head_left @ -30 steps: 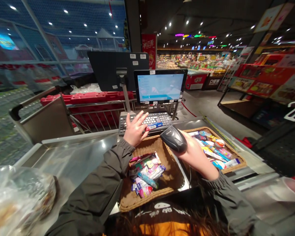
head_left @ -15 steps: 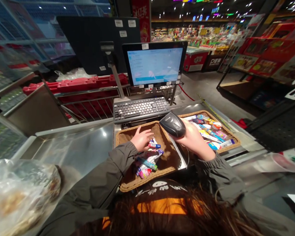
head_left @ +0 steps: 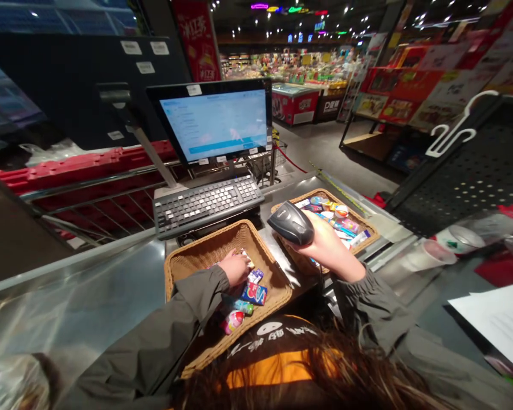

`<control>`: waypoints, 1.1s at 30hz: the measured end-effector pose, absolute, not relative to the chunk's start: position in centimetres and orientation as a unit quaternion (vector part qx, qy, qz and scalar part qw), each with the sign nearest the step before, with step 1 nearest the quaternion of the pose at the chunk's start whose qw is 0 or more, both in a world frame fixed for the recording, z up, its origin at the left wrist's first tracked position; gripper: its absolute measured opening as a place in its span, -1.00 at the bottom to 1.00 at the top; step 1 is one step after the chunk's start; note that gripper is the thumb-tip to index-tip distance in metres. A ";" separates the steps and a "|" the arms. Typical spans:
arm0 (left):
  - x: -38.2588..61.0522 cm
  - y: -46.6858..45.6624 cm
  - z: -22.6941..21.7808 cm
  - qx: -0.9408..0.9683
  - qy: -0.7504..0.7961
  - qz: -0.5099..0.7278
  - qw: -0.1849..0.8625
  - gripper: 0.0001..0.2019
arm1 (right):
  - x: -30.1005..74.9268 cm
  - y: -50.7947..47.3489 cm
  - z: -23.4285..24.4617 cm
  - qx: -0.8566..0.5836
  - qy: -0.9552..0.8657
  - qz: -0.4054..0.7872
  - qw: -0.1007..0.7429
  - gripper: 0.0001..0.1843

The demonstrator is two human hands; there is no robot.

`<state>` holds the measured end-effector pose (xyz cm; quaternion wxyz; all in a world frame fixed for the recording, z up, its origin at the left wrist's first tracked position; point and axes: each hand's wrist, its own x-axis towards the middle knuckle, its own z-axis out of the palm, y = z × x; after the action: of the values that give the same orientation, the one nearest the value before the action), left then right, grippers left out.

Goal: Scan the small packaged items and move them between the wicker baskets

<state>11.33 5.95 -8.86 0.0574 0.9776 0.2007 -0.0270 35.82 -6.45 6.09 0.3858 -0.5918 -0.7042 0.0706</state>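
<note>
My right hand [head_left: 322, 242] is closed round a black barcode scanner [head_left: 291, 223], held over the gap between two wicker baskets. Inside the left basket [head_left: 183, 257], my left hand [head_left: 235, 269] reaches down with its fingers bent together at a small light-coloured packet [head_left: 248, 259]. Whatever its fingertips grip is hidden. Below that hand lie a blue packet [head_left: 255, 292], a green-ended tube [head_left: 243, 307] and a pink-and-white egg-shaped sweet [head_left: 233, 322]. Partly behind the scanner, the right basket [head_left: 374, 242] holds several colourful small packaged goods [head_left: 344, 225].
A keyboard [head_left: 209, 205] and a lit screen [head_left: 216, 125] stand behind the baskets. Metal counter [head_left: 123, 296] extends to the left, with a plastic bag [head_left: 15, 381] at its near edge. Cups [head_left: 430, 255] and paper sheets [head_left: 496, 322] lie at the right.
The view has turned to the right. My left hand has gone from spread fingers to bent ones lower among the packets. The blue packet now shows its broad face. My right hand still holds the scanner.
</note>
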 end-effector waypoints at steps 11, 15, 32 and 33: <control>22.7 6.4 0.8 0.990 0.105 0.089 0.040 -0.73 | 46.4 -12.1 7.5 -0.721 -0.540 -0.033 0.432 -0.44; 29.5 5.8 0.4 0.989 0.096 0.112 0.025 -0.63 | 48.4 -13.1 7.3 -0.745 -0.482 -0.032 0.460 -0.30; 42.4 5.8 -5.5 0.989 0.134 0.041 0.044 -0.85 | 52.2 -13.0 6.4 -0.721 -0.516 -0.023 0.461 -0.53; 41.9 6.1 -4.9 0.989 0.135 0.048 0.043 -0.85 | 52.2 -12.9 6.3 -0.723 -0.515 -0.022 0.460 -0.52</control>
<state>41.86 6.06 -4.86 0.0429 0.9888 0.1349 0.0481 52.24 -12.90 6.26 0.4599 -0.7231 -0.5150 -0.0216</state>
